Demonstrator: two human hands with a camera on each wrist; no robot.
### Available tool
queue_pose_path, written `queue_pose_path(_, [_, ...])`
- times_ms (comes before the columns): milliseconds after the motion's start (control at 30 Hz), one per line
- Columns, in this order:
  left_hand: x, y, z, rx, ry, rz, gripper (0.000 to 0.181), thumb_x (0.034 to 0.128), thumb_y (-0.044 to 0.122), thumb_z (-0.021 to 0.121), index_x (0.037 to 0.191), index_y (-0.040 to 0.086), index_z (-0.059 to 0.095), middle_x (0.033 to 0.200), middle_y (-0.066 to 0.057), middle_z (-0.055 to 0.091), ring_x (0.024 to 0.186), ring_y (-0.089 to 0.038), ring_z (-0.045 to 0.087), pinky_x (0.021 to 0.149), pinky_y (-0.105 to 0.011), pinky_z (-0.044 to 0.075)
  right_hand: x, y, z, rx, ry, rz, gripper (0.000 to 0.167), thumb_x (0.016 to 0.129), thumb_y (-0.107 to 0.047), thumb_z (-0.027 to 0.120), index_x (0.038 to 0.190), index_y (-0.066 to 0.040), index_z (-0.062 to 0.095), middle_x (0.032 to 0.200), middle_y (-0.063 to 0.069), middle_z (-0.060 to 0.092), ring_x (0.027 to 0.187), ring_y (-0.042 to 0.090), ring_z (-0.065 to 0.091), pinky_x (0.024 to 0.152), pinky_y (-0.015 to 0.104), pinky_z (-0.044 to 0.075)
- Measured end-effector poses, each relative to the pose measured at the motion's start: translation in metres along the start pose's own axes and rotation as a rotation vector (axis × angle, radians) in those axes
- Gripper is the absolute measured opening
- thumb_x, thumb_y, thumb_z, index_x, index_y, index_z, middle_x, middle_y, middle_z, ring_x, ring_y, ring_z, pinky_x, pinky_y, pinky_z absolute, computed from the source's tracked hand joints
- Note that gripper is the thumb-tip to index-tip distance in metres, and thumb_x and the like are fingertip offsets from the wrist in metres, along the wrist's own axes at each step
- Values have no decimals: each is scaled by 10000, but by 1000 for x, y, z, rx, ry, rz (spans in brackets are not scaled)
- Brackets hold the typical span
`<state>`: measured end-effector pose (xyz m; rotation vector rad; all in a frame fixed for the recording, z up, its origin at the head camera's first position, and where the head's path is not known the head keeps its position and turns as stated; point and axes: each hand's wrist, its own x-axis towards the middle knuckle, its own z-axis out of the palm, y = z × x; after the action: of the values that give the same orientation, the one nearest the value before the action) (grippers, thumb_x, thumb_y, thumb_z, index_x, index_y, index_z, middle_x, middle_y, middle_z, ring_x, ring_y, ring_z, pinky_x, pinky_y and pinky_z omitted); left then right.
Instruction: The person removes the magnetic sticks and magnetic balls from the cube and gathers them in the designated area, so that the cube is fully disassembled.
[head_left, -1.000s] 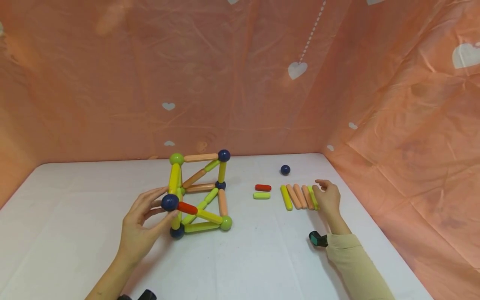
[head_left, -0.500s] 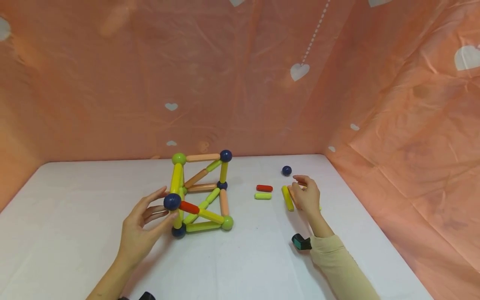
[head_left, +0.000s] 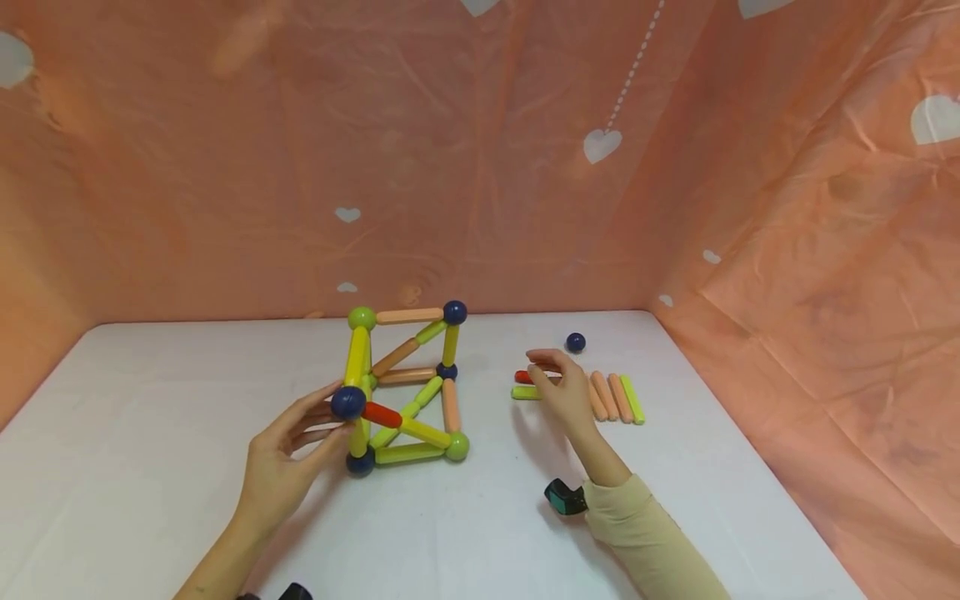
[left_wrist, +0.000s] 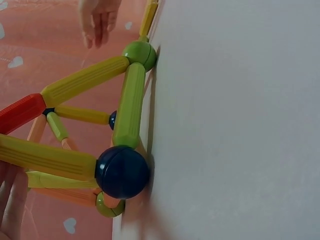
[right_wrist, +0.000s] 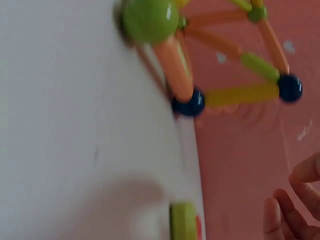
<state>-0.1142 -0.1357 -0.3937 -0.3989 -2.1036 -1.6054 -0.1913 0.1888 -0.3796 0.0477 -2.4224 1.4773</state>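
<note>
A box-shaped frame of magnetic building sticks and balls (head_left: 408,452) stands left of the table's middle. My left hand (head_left: 288,454) holds its near left upright, thumb and fingers on either side just below a dark blue ball (head_left: 348,402). From that ball a red stick (head_left: 382,415) and a yellow one slope down to a green ball (head_left: 457,446). Above the loose pieces hovers my right hand (head_left: 566,396), fingers loosely bent; the right wrist view shows nothing between its fingertips (right_wrist: 272,215). It partly covers a short red stick (head_left: 522,377) and a short green stick (head_left: 527,392).
Several orange sticks (head_left: 622,398) and a light green stick (head_left: 632,399) lie in a row to the right. Behind them is a loose dark blue ball (head_left: 576,342). An orange cloth (head_left: 480,192) with pale hearts hangs behind the white table (head_left: 450,533).
My right hand has travelled left, from the row's right end to over the short red and green sticks; the loose yellow stick is now out of sight. My left hand keeps holding the frame.
</note>
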Motion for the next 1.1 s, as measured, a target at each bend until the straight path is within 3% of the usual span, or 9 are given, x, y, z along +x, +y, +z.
queue_pose_path(133, [-1,-2,1,0,-4,-13,593,741,-149,723,1288,38,591,1047,195,635,916,42,630,780,-110,526,-4,-12,14,59,-35,-45,222,895,-29,605,1102,25,664,1103,208,673,998,313,646,767,139,500])
queue_pose_path(367, [-4,-9,0,88,-66,-35,719,768,-59,751,1404,163,500,1010,168,638,907,63,615,802,-113,522,-13,-36,37,88,-118,-97,210,892,-70,631,1092,-25,677,1075,139,696,1000,263,645,738,209,508])
queue_pose_path(633, [-2,-12,0,43,-99,-49,701,802,-60,718,1421,163,476,1085,261,612,937,62,610,784,-135,539,-17,-50,54,172,-210,-108,233,898,-82,637,1124,-29,654,1080,147,684,1011,254,621,768,235,509])
queue_pose_path(967, [-2,-10,1,-5,-92,-26,671,812,-72,702,1415,128,482,1097,267,613,942,62,610,765,-145,548,-21,-70,72,263,-452,-245,317,892,-74,650,1193,9,598,1136,183,633,1002,294,586,771,207,501])
queue_pose_path(1100, [-2,-10,1,-10,-95,-19,669,815,-70,700,1416,127,481,1104,270,609,944,65,610,761,-147,550,-23,-76,78,286,-501,-281,330,888,-87,661,1196,9,591,1160,199,620,998,292,598,756,211,511])
